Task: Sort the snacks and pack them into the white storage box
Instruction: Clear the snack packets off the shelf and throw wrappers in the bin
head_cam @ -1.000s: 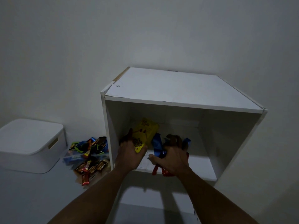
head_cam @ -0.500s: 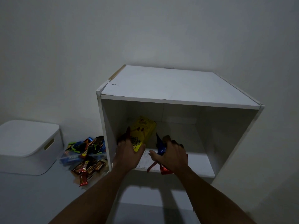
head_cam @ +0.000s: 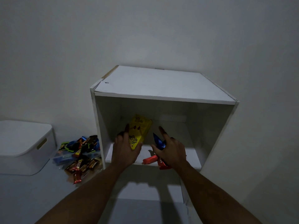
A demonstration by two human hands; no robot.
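Observation:
Both hands reach into a white open-front cabinet [head_cam: 161,84]. My left hand [head_cam: 124,149] grips the lower end of a yellow snack packet [head_cam: 139,130] that stands tilted on the shelf. My right hand [head_cam: 171,151] holds a bunch of blue and red wrapped snacks [head_cam: 159,142], with its forefinger stretched out; a red bar [head_cam: 149,159] sticks out below it at the shelf's front edge. The white storage box [head_cam: 24,143] with its lid on stands at the far left on the floor. A pile of mixed wrapped snacks [head_cam: 80,152] lies between the box and the cabinet.
The cabinet stands against a plain white wall. A flat clear package [head_cam: 64,156] lies under the snack pile. The cabinet's left side panel [head_cam: 97,126] separates the shelf from the pile. Bare floor lies in front of the storage box.
Both hands have drawn back toward the shelf's front edge. The yellow packet has tilted forward with my left hand, and the right hand's bundle has come nearer the edge.

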